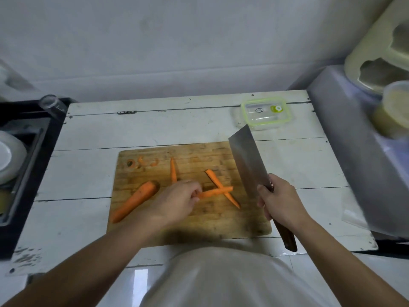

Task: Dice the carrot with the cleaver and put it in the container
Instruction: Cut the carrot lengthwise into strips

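Right hand (pixel 279 200) wrapped round the dark wooden handle of the cleaver (pixel 247 159), knuckles up, forearm coming in from the lower right; blade raised and tilted, tip pointing away and slightly left, clear of the wood beneath. Left hand (pixel 177 201) reaching in palm down from the lower left, fingers curled, fingertips (pixel 196 192) pinching the near end of a carrot strip (pixel 218 191) that lies crosswise between the two hands. Under that strip, a second strip (pixel 222 188) running diagonally, the two forming a cross just left of the blade. Beyond the left hand's knuckles, a third thin strip (pixel 173 172) pointing away. Left of the left wrist, the uncut carrot piece (pixel 135 201), thick end nearest the hand, tapering toward the lower left. Farther off past it, small peel scraps (pixel 143 163). All of these on the wooden cutting board (pixel 199 227), spread under both hands on the white plank table (pixel 88 138). Well beyond the cleaver's tip, the clear container (pixel 265 114) with a green rim, no carrot visible in it.
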`<state>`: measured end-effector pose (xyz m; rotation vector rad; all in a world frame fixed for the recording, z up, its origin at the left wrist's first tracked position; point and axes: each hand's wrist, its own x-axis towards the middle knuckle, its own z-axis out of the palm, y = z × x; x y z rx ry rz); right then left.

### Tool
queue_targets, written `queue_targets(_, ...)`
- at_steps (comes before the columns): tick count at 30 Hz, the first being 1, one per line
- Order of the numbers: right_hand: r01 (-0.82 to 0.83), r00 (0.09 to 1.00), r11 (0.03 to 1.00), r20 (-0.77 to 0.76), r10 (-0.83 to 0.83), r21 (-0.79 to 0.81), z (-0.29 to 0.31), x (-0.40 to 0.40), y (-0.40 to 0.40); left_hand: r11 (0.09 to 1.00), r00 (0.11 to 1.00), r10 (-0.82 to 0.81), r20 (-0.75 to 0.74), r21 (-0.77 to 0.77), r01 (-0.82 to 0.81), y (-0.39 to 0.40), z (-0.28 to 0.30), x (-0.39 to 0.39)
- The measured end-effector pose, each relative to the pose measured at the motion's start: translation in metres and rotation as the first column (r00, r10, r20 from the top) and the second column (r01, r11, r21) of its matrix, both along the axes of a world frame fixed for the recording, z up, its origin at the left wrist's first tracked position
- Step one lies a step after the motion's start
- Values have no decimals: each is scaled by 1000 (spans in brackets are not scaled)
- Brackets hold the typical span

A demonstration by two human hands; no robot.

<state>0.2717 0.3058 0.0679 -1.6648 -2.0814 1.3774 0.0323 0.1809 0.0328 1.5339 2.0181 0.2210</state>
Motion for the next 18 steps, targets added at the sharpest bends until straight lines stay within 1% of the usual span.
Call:
queue_targets(2, 4, 1000, 1000, 2, -4, 0, -2, 0, 0, 981, 983, 183, -10, -58, -184, -13, 4, 6)
queue_targets(4, 0, 1000, 1000, -3, 0, -5, -5, -3, -1, 939, 941, 339, -14, -64, -339, -14, 4, 19)
queue_targets(6, -18, 1000, 1000, -4, 18, -12, -7, -9, -4, 893, 896, 444, 35, -97, -439, -5, -2, 35)
queue_targets(8, -62, 998, 998, 10, 62, -10, -11, -14, -10, 852, 857, 511, 69, -169, -495, 7, -13, 47)
queue_targets(9, -94, 995, 996, 31, 94, 5, -13, -16, -13, 825, 826, 551, 119, -222, -519, 10, -21, 49)
queue_targets(10, -135, 989, 990, 62, 133, 28, -16, -17, -17, 795, 775, 596, 210, -284, -535, 12, -25, 52)
queue_targets(12, -225, 967, 972, 138, 216, 59, -20, -18, -26, 725, 617, 688, 382, -395, -564, 10, -30, 54)
queue_targets(14, -304, 940, 949, 187, 285, 87, -22, -18, -36, 652, 438, 757, 485, -505, -566, 6, -29, 55)
queue_targets(15, -336, 928, 936, 205, 311, 105, -23, -18, -41, 628, 364, 774, 517, -555, -546, 4, -29, 56)
queue_targets(16, -364, 918, 922, 218, 331, 131, -24, -17, -45, 617, 320, 781, 536, -586, -525, 3, -30, 58)
queue_targets(17, -388, 906, 911, 243, 347, 144, -23, -17, -49, 616, 304, 782, 545, -596, -516, 3, -32, 59)
queue_targets(18, -406, 895, 901, 265, 358, 155, -23, -17, -52, 621, 309, 777, 549, -588, -517, 3, -33, 62)
